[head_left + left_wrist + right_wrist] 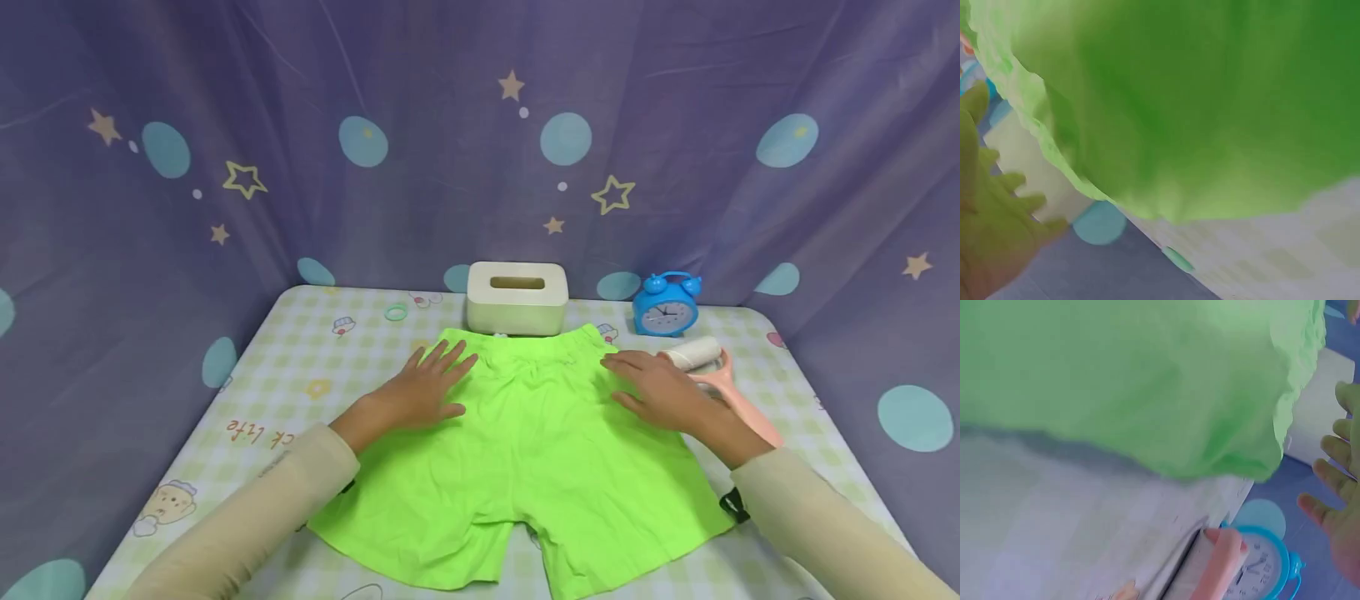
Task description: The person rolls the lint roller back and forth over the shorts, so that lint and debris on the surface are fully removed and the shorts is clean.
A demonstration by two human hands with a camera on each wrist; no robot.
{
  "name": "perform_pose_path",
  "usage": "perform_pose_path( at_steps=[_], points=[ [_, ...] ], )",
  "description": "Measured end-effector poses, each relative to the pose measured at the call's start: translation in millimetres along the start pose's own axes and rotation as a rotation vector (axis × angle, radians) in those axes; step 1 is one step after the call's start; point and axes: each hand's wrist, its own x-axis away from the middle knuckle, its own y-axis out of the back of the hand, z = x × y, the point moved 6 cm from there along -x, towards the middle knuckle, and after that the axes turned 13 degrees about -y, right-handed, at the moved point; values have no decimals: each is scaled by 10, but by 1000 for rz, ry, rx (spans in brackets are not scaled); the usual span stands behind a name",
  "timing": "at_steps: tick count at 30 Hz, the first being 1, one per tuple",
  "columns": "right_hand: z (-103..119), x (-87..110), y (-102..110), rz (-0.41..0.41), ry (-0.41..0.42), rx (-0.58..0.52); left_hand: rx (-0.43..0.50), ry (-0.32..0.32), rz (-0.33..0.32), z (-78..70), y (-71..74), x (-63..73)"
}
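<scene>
Bright green shorts (525, 450) lie spread on the table, waistband toward the back and legs toward the front. Over their upper left side is my left hand (420, 392), palm down with fingers spread. My right hand (656, 392) is over the upper right side, its fingers extended near the waistband corner. Neither hand grips anything. In the left wrist view the green fabric (1179, 112) fills most of the picture, with the spread fingers at the left edge. The right wrist view shows the shorts (1122, 381) with straight fingers at the right edge.
A tissue box (517, 300) stands just behind the waistband. To its right is a blue alarm clock (666, 307). A pink-handled lint roller (738, 400) lies beside my right hand. Back left on the checked tablecloth (292, 358) is a small green ring (396, 312).
</scene>
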Motion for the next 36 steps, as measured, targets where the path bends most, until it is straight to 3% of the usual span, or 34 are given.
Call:
perform_pose_path(
  at_steps=[2, 5, 10, 20, 25, 31, 36],
  points=[
    [-74, 21, 66, -32, -49, 1, -8, -78, -47, 22, 30, 28],
    [-250, 80, 147, -13, -181, -3, -8, -142, -104, 81, 66, 95],
    [-583, 254, 249, 15, -380, -78, 77, -90, -125, 233, 76, 242],
    [-1103, 665, 240, -129, -542, -114, 133, -27, -52, 398, -80, 495],
    [-1277, 805, 154, -56, -618, -126, 161, -20, -22, 444, -151, 563],
    [-1400, 908, 66, 38, -644, -169, 166, -13, 0, 501, -157, 603],
    [-1447, 965, -35, 94, -666, -229, 196, 27, 60, 572, -159, 661]
  ],
)
